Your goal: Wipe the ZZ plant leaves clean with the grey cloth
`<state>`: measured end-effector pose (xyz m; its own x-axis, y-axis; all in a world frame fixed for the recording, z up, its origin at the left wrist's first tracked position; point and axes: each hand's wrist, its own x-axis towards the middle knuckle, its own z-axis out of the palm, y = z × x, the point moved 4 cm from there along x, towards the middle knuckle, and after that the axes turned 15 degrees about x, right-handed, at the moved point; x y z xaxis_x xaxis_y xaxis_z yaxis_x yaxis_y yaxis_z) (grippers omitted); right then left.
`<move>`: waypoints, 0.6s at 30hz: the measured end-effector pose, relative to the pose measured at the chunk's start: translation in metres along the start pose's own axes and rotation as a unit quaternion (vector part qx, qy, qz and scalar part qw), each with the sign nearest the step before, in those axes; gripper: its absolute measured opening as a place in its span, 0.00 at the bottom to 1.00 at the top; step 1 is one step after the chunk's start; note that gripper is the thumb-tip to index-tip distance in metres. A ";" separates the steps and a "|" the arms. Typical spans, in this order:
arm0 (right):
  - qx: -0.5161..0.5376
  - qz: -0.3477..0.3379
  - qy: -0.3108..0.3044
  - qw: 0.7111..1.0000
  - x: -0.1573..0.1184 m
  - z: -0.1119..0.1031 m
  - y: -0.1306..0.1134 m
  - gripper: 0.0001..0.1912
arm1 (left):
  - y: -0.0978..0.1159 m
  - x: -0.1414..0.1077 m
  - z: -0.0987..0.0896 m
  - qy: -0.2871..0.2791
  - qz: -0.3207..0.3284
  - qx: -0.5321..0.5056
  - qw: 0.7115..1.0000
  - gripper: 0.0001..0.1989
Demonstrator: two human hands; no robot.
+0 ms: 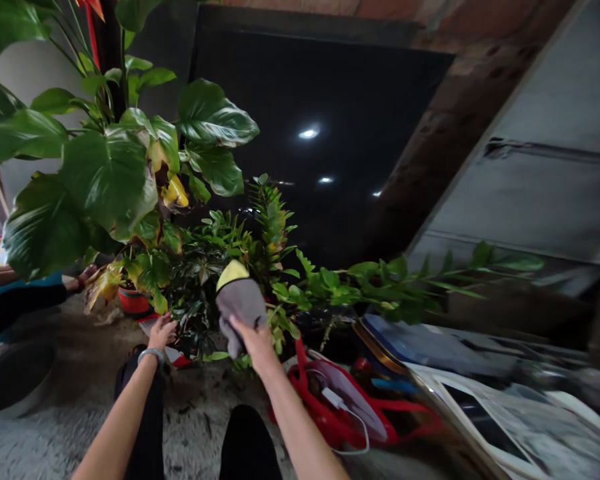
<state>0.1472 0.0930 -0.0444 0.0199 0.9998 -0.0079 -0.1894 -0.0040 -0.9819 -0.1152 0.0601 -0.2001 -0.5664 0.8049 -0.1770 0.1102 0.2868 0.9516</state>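
Observation:
My right hand (pixel 253 343) is closed on a grey cloth (pixel 243 307) with a yellow part (pixel 233 272) at its far end. The cloth is held up in front of leafy green plants (pixel 267 227) and covers some of their leaves. My left hand (pixel 163 332) wears a bracelet at the wrist and is held low by the dark foliage (pixel 197 293), fingers apart. Nothing shows in it, and I cannot tell whether it touches a leaf. Just beyond it stands a red pot (pixel 131 302) under a large-leaved plant (pixel 105 173), some of whose leaves are yellowed.
A red bag (pixel 305 383) with a white charger and cable (pixel 336 400) lies at the right. Beyond it are stacked flat items, including a white-framed panel (pixel 485 413). A dark basin (pixel 17 380) and another person's leg (pixel 25 300) are at the left. A dark glossy panel (pixel 310 80) stands behind.

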 end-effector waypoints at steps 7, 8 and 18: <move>0.070 0.037 -0.035 0.996 -0.047 -0.005 0.028 0.31 | 0.010 0.027 0.019 -0.004 -0.073 -0.351 0.933 0.18; 0.087 0.027 -0.012 0.996 -0.042 -0.008 0.018 0.33 | 0.015 0.031 0.020 -0.002 -0.073 -0.362 0.929 0.17; 0.152 0.126 -0.051 0.979 -0.057 0.002 0.034 0.25 | 0.032 0.043 0.009 0.016 -0.081 -0.418 0.905 0.09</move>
<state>0.1377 0.0356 -0.0774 -0.1613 0.9646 -0.2088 -0.4593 -0.2606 -0.8492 -0.1284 0.1091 -0.1792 -0.5438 0.7687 -0.3368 -0.6251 -0.1032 0.7737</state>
